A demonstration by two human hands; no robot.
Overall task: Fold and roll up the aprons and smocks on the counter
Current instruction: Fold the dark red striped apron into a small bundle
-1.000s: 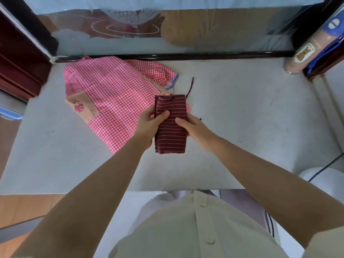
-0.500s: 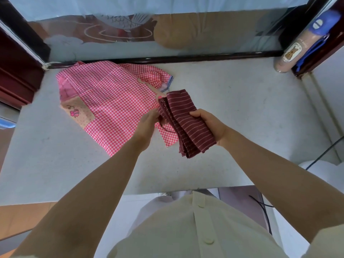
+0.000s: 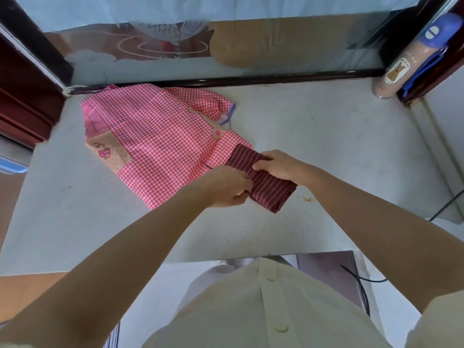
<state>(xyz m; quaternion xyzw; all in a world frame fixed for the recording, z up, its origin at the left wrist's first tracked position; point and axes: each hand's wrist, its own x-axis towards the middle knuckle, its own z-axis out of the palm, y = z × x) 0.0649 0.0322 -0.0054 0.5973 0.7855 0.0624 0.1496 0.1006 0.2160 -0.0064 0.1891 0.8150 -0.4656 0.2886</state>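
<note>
A folded dark red apron with thin white stripes lies slanted on the pale counter, its far end over the corner of a pink checked smock. My right hand grips the apron's upper middle from the right. My left hand holds its left edge, fingers curled around the fabric. The smock is spread flat at the back left, with a beige pocket patch on its left side and a bunched sleeve at its far end.
A glass panel with a dark frame runs along the counter's back edge. A tan bottle with a blue cap leans in the back right corner. A dark cable hangs off the right edge. Dark wood borders the left.
The striped apron was lifted and turned off the counter, then came down to the right, slanted. Both hands moved with it and closed in on its middle.
</note>
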